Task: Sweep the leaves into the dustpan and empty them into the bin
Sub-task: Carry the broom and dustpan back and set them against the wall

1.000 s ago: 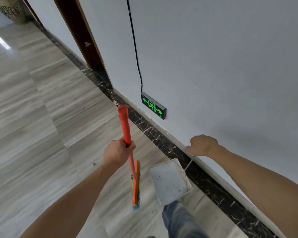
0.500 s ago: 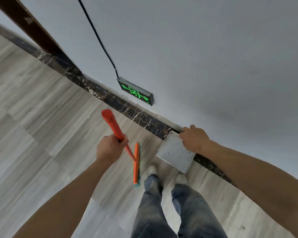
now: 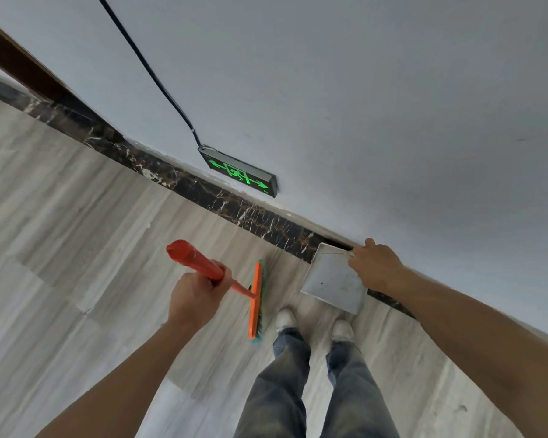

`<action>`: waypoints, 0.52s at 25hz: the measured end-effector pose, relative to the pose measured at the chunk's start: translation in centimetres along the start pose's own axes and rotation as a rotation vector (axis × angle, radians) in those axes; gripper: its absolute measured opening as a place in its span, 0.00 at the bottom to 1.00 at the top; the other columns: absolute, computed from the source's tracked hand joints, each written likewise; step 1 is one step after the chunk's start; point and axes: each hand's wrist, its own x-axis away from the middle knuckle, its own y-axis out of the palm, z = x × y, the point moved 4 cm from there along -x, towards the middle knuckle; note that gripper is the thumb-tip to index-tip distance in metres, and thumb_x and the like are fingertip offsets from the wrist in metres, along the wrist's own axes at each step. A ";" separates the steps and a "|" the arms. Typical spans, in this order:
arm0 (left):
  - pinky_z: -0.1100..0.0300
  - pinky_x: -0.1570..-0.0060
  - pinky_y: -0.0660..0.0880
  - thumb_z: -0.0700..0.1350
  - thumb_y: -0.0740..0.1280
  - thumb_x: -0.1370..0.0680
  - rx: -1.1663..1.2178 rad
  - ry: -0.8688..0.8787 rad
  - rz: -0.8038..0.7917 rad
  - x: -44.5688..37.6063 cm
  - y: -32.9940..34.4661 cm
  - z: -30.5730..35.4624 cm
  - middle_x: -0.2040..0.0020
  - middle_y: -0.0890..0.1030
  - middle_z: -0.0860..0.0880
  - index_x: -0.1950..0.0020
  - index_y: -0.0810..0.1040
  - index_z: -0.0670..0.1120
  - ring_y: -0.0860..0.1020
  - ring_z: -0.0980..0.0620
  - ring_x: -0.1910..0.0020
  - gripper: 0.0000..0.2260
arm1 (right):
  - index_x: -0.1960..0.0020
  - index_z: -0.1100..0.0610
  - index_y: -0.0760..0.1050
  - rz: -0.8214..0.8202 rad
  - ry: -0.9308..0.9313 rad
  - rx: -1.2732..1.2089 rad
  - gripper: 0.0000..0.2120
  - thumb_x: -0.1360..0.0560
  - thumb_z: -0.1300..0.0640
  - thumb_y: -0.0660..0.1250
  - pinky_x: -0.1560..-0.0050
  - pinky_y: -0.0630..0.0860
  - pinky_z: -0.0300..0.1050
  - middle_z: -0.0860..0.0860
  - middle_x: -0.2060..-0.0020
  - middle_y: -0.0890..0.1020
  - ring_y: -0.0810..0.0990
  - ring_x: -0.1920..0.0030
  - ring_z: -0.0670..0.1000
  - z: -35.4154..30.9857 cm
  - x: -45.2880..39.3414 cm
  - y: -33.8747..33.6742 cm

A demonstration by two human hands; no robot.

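My left hand point(image 3: 194, 298) grips the orange broom handle point(image 3: 193, 260) near its top. The broom's orange head with green bristles point(image 3: 256, 301) hangs just above the floor, left of my feet. My right hand point(image 3: 374, 266) holds the thin wire handle of a grey metal dustpan point(image 3: 331, 284) at its upper right. The dustpan hangs low against the dark skirting, its inside bare apart from a few specks. No leaves and no bin are in view.
A white wall point(image 3: 361, 90) runs diagonally ahead, with dark marbled skirting point(image 3: 203, 192) at its foot. A green-lit exit sign point(image 3: 239, 174) is mounted low on the wall, fed by a black cable point(image 3: 152, 74). My legs point(image 3: 307, 384) stand on pale wood-look floor point(image 3: 60, 248).
The view has tilted down and turned toward the wall. The broom and the dustpan stay in the same hands, and both feet now show below them.
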 end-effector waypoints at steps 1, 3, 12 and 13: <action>0.55 0.70 0.77 0.54 0.62 0.21 -0.001 0.015 -0.003 -0.3 -0.1 0.1 0.71 0.79 0.52 0.57 0.77 0.53 0.78 0.54 0.72 0.08 | 0.45 0.55 0.79 -0.013 0.016 0.004 0.14 0.26 0.65 0.60 0.61 0.68 0.46 0.52 0.46 0.77 0.71 0.43 0.57 0.2 -0.6 0.2; 0.60 0.72 0.73 0.53 0.63 0.21 -0.004 0.037 -0.002 -1.1 -0.2 0.0 0.72 0.78 0.53 0.56 0.77 0.53 0.77 0.56 0.73 0.08 | 0.44 0.55 0.79 -0.034 0.047 0.011 0.14 0.25 0.65 0.61 0.58 0.67 0.45 0.52 0.45 0.78 0.71 0.41 0.57 0.3 -1.6 0.4; 0.59 0.73 0.75 0.54 0.62 0.21 0.019 0.031 -0.036 -3.0 0.5 -1.6 0.71 0.77 0.54 0.53 0.77 0.53 0.78 0.55 0.73 0.07 | 0.42 0.55 0.78 -0.061 0.133 0.037 0.14 0.25 0.64 0.60 0.49 0.72 0.46 0.53 0.42 0.78 0.71 0.40 0.58 0.7 -5.2 0.7; 0.57 0.73 0.76 0.53 0.63 0.21 0.031 0.028 -0.035 -3.1 0.5 -1.6 0.72 0.77 0.53 0.53 0.77 0.53 0.79 0.54 0.73 0.06 | 0.42 0.55 0.78 -0.059 0.143 0.037 0.14 0.25 0.64 0.60 0.49 0.72 0.46 0.53 0.43 0.78 0.71 0.40 0.57 1.0 -5.5 0.6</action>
